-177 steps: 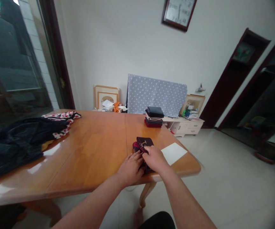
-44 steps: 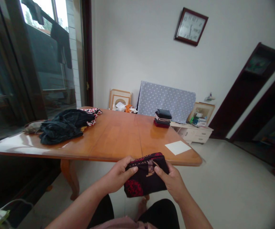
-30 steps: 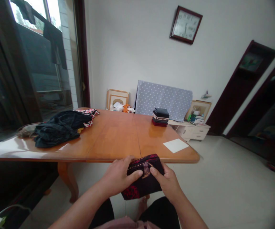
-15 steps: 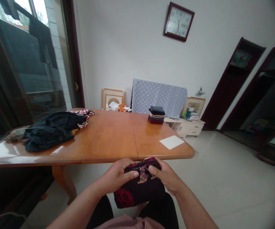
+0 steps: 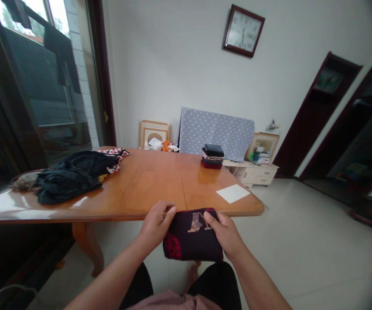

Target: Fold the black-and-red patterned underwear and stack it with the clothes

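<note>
A dark folded garment [image 5: 194,243] with a red pattern at one corner and a tan letter-like print hangs over my lap, just in front of the table edge. Its folds make a flat, compact rectangle. My left hand [image 5: 158,221] is closed at the upper left corner, thumb against curled fingers. My right hand [image 5: 225,230] grips the right side, thumb on top and fingers hidden beneath. Beyond them, a stack of folded clothes [image 5: 212,156] stands at the table's far right. On the left lies a loose heap of dark clothes [image 5: 71,176].
The wooden table [image 5: 150,185] spans the space ahead, its front edge close to my hands. A white sheet [image 5: 233,193] lies near its right corner. Behind stand a low white cabinet [image 5: 260,175] and a panel draped in dotted blue cloth [image 5: 216,129].
The folded garment has risen slightly and now shows its face flatter. My left thumb has come off its front and moved up to the upper left corner. My right hand keeps its grip.
</note>
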Tool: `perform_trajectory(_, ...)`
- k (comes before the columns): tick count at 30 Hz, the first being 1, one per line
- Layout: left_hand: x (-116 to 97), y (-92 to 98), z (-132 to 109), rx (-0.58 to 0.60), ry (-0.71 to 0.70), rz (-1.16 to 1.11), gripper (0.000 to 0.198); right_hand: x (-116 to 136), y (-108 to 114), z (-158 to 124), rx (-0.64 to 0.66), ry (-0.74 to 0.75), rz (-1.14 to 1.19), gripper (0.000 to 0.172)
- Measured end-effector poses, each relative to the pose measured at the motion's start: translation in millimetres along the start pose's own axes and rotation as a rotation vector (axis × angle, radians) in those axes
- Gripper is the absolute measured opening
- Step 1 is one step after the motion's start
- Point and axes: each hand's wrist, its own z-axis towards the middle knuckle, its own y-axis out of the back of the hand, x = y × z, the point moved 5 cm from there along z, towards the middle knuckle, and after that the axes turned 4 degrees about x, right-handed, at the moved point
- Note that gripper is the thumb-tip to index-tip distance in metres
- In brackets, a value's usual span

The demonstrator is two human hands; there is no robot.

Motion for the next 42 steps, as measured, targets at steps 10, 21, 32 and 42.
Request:
perform_trajectory(10,-7,-31.8,-55,0.299,0.709,-0.947,0.068,56,-20,-25,-0.099,0.398,-0.748,0.033)
perform_trajectory(21,-18,-8.3,-23,0.104,0.669,-1.310,0.054,37,-106,-49,0.249,0.779,-1.066,0.045)
perform_trajectory(32,-10,8.6,-34,0.227,0.439,-1.269,0.051,39,-39,-7,-0.077,0.326,-0.341,0.039)
perform_trajectory(42,-39,1.4,-46,0.542,0.284,-1.091,0.066,75,-28,-8,0.328,0.343,-0.429,0.033)
